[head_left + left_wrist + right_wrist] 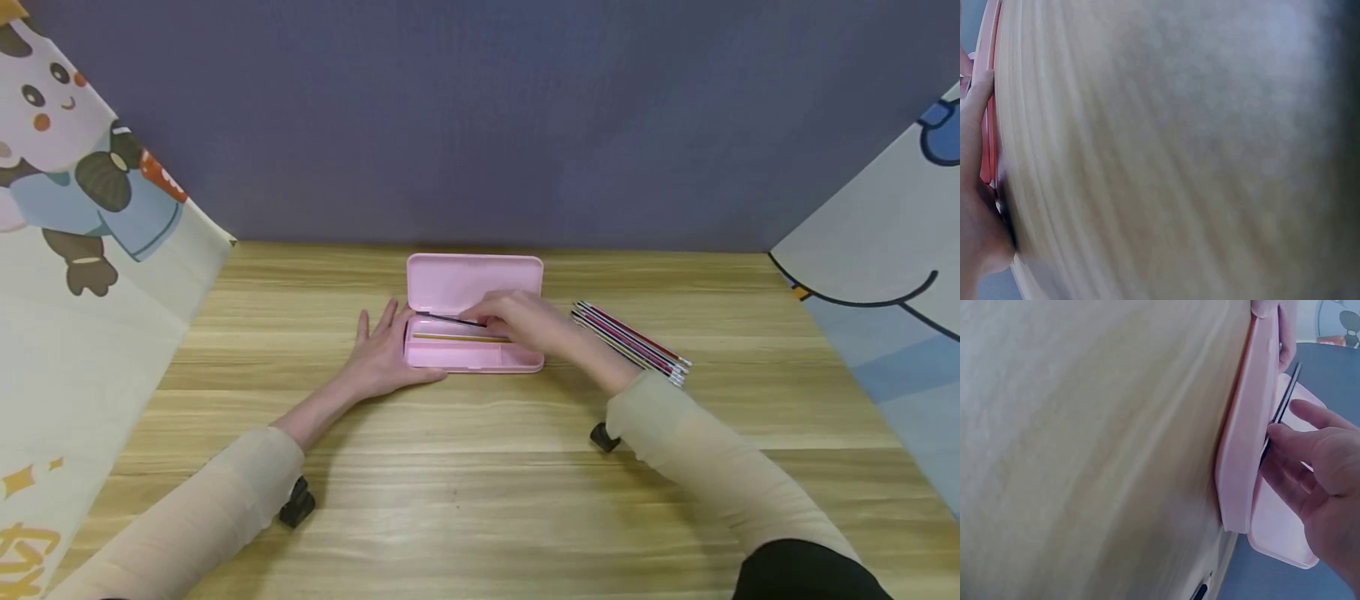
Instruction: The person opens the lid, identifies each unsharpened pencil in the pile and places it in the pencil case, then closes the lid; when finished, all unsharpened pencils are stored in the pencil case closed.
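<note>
Where the worktop (457, 475) ends at left, a pale panel (82, 358) carries a cartoon figure (67, 192) in blue. Next comes the left hand (382, 358), fingers spread, touching the left end of the pink pencil case (465, 369), its thumb along the front edge. The case sits near the back of the worktop, its lid (472, 279) open toward the rear wall (480, 125). A yellow pencil (450, 337) lies lengthwise inside. Behind it a dark pencil (450, 319) slants across the rear of the case, pinched between the thumb and fingers of the right hand (517, 321); whether its far end touches the case I cannot tell. Farther right, near the right sleeve (690, 442), a bundle of striped pencils (630, 337) rests on the worktop, and another printed panel (862, 242) closes the right side.
</note>
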A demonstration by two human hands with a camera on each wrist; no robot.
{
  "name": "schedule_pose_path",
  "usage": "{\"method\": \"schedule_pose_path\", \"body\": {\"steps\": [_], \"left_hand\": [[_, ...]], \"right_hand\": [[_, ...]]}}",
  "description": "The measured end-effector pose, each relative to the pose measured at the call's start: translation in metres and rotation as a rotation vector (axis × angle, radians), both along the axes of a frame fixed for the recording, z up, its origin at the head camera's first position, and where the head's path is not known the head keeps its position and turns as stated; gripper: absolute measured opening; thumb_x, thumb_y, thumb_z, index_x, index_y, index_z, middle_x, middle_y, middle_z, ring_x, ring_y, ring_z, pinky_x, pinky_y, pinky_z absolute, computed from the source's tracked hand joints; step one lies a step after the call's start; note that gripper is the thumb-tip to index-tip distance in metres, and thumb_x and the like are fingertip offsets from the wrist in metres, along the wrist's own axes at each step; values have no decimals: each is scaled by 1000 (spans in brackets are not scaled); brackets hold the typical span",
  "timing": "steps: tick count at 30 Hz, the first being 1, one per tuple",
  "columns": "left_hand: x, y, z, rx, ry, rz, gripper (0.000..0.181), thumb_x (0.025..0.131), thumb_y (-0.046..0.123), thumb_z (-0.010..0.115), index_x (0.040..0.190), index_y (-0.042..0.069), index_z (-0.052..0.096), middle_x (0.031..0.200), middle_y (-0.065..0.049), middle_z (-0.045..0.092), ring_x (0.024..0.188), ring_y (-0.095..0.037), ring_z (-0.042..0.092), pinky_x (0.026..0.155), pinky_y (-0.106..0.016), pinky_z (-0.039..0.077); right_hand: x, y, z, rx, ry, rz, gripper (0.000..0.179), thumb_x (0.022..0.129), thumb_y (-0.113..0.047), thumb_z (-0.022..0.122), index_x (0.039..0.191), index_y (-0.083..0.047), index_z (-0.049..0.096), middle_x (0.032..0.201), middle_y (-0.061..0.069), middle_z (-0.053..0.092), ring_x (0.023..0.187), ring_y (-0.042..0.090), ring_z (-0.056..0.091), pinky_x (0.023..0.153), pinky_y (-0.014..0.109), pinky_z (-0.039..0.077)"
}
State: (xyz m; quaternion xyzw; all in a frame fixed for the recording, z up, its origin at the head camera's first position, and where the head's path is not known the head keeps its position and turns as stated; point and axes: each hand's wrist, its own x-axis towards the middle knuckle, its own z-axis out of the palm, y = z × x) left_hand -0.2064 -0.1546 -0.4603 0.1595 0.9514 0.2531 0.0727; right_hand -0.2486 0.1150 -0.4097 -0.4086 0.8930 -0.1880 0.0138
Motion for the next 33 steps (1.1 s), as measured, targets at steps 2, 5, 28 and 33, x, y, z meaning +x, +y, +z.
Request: {"method": "schedule_pose_path", "body": {"steps": [2, 5, 28, 33], "left_hand": [[0, 0, 0, -1, -1, 2, 115, 73, 66, 82, 158, 13, 26, 171, -22, 22, 163, -36, 4, 127, -64, -13], [0, 1, 0, -1, -1, 5, 113, 73, 66, 82, 157, 14, 28, 170, -22, 23, 163, -36, 4, 127, -64, -13], [0, 0, -1, -7, 17, 3, 110, 72, 67, 82, 155, 16, 30, 171, -20, 22, 163, -35, 5, 127, -65, -12], [0, 1, 0, -7, 19, 0, 110, 72, 67, 82, 155, 16, 30, 171, -20, 21, 163, -35, 5, 127, -65, -12]], "right_hand": [[1, -2, -2, 24, 17, -1, 37, 95, -3, 71, 127, -21, 75, 106, -1, 77, 99, 14, 71, 92, 36, 59], [2, -4, -4, 54, 29, -5, 37, 94, -2, 71, 126, -20, 75, 103, 0, 77, 96, 16, 72, 91, 38, 59], [14, 54, -3, -302, -132, -123, 31, 94, 1, 70, 124, -6, 74, 104, 10, 79, 94, 22, 75, 80, 35, 63], [18, 87, 3, -433, -139, -206, 30, 95, 1, 69, 124, -3, 73, 104, 14, 79, 90, 25, 76, 75, 23, 61]]}}
